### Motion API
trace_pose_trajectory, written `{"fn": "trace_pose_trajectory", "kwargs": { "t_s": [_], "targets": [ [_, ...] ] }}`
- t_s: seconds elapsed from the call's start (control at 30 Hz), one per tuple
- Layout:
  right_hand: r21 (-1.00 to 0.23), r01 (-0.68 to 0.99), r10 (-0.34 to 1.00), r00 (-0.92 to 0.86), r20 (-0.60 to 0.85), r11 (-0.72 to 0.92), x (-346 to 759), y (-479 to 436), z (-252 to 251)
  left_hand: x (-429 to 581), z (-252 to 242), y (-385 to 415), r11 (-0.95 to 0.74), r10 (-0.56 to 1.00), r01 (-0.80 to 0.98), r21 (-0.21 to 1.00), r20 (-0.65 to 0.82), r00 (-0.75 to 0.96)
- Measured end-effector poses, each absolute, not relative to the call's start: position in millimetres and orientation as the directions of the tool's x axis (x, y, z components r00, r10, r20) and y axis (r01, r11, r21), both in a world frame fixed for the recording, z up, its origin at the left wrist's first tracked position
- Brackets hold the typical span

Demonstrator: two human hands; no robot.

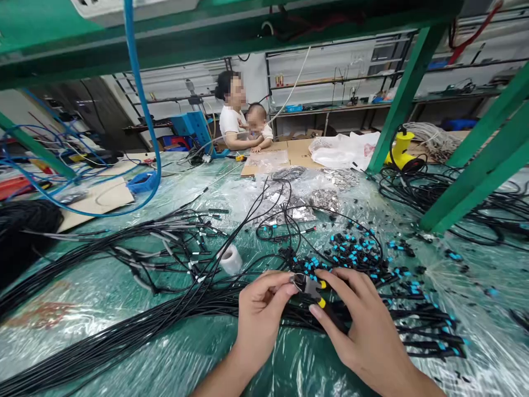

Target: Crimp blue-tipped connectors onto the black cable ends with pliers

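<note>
My left hand [264, 311] is closed in a pinch on a small dark piece with a thin, pale loop at its end; I cannot make out its kind. Wrapped around a pair of pliers [311, 288] with black and yellow handles is my right hand [361, 317]. The pliers' jaws point left and meet the small piece at my left fingertips. Beneath both hands runs a thick bundle of black cables [173, 325]. Just beyond them lies a heap of small black and blue connectors [351, 242].
A roll of clear film [230, 259] stands left of the hands. Bags of metal parts [289, 207] lie farther back. Green posts [407, 94] rise at the right, and a blue hose [142, 99] hangs at the left. Two people [233, 124] are across the table.
</note>
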State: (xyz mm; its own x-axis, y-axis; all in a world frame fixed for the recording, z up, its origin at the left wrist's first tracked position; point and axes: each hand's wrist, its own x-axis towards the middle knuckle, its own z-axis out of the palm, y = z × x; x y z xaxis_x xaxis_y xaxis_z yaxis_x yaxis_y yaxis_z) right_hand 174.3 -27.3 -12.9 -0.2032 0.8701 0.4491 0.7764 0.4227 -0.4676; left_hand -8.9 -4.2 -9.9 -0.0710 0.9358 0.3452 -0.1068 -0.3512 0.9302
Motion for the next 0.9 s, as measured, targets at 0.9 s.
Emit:
{"fn": "trace_pose_trajectory", "kwargs": {
  "t_s": [0.9],
  "targets": [
    [-0.579,0.728,0.928,-0.240,0.286,0.367,167.6,-31.2,-10.5,-5.4,-19.0,-11.7,-0.361,0.928,-0.031,0.932,0.355,-0.113]
  ]
}}
